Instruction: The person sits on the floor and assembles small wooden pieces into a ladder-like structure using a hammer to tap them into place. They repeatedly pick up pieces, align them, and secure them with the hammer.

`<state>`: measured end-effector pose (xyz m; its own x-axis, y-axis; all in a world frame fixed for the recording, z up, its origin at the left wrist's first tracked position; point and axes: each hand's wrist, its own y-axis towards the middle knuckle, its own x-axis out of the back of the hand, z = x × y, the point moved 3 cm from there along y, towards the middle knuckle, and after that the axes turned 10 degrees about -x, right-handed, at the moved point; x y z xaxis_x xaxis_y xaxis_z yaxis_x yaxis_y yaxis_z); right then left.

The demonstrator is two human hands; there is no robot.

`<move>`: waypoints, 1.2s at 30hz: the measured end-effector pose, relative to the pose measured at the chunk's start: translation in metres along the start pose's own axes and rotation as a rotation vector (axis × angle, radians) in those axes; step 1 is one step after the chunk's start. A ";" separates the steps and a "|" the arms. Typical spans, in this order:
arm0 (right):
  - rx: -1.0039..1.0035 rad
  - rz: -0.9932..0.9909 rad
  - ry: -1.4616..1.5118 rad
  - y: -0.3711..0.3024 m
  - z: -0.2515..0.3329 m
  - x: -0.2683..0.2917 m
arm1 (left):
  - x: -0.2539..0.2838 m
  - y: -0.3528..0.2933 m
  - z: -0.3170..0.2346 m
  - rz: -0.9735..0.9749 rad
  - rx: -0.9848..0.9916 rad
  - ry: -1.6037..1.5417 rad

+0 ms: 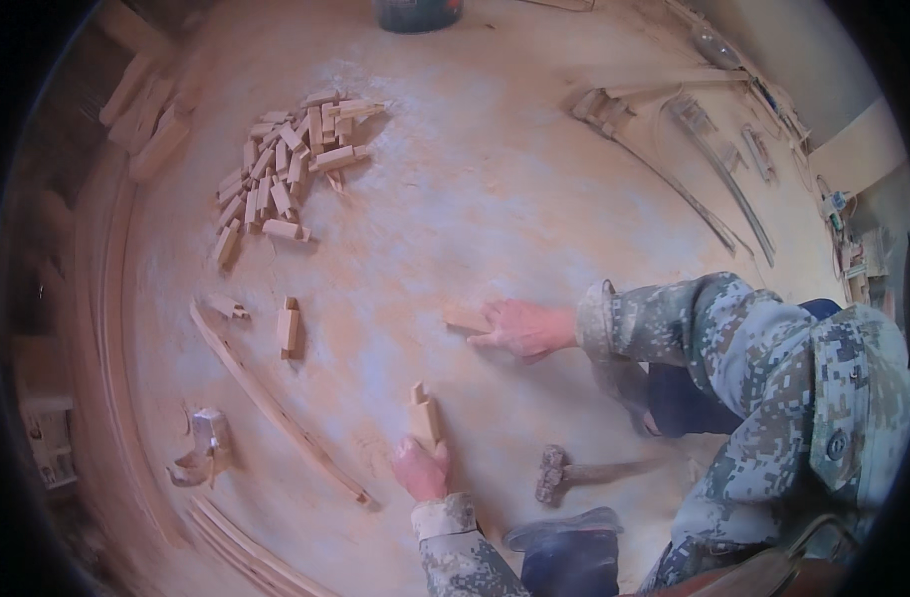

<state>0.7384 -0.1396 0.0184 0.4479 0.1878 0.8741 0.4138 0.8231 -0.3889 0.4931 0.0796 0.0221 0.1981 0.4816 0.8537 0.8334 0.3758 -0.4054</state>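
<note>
My left hand (420,468) is closed round the lower end of a pale wooden block (424,418), whose narrow tenon points away from me. Farther off to the right, my right hand (526,329) grips the end of another wooden block (463,319), its fingers hiding part of it. Both blocks are low over the dusty floor; whether they touch it I cannot tell. A hammer (551,474) with a wooden handle lies to the right of my left hand. One more tenoned block (290,330) and a small wood piece (228,305) rest to the left.
A heap of tenoned blocks (296,149) spreads at the far left. A long wooden strip (266,398) slants left of my hands, near a shiny curved object (204,450). Long-handled tools (664,177) lie far right. A dark bucket (418,14) stands at the back.
</note>
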 end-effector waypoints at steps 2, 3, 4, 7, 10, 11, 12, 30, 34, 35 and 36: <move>-0.053 0.057 0.199 0.007 0.006 0.020 | 0.009 0.024 0.027 -0.143 -0.112 -0.355; -0.096 0.107 0.363 0.021 0.009 0.034 | 0.016 0.043 0.046 -0.214 -0.165 -0.532; -0.118 0.094 0.393 0.033 0.009 0.049 | 0.025 0.063 0.061 -0.209 -0.056 -0.604; -0.136 -0.070 0.231 0.079 0.011 0.096 | 0.049 0.106 0.086 -0.242 0.166 -0.433; 0.014 -0.428 0.239 0.136 -0.037 0.101 | 0.029 0.128 0.081 -0.067 0.291 -0.201; 0.012 -0.517 0.089 0.164 -0.048 0.116 | 0.025 0.133 0.082 -0.027 0.314 -0.161; 0.018 -0.606 -0.054 0.191 -0.059 0.132 | 0.028 0.133 0.077 -0.023 0.315 -0.162; -0.768 -0.288 0.418 0.412 -0.098 0.272 | 0.091 0.071 0.066 0.046 0.333 -0.022; -0.729 -0.265 0.215 0.374 -0.194 0.237 | 0.086 0.075 0.036 0.123 0.277 -0.060; -0.668 -0.301 0.155 0.368 -0.169 0.220 | 0.090 0.075 0.042 0.128 0.317 -0.045; -0.612 -0.331 0.100 0.358 -0.138 0.209 | 0.098 0.074 0.047 0.140 0.360 -0.030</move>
<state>1.0896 0.1208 0.0218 0.2801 -0.0952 0.9553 0.8997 0.3732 -0.2266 0.5500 0.1915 0.0605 0.2779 0.5690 0.7739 0.5640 0.5555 -0.6110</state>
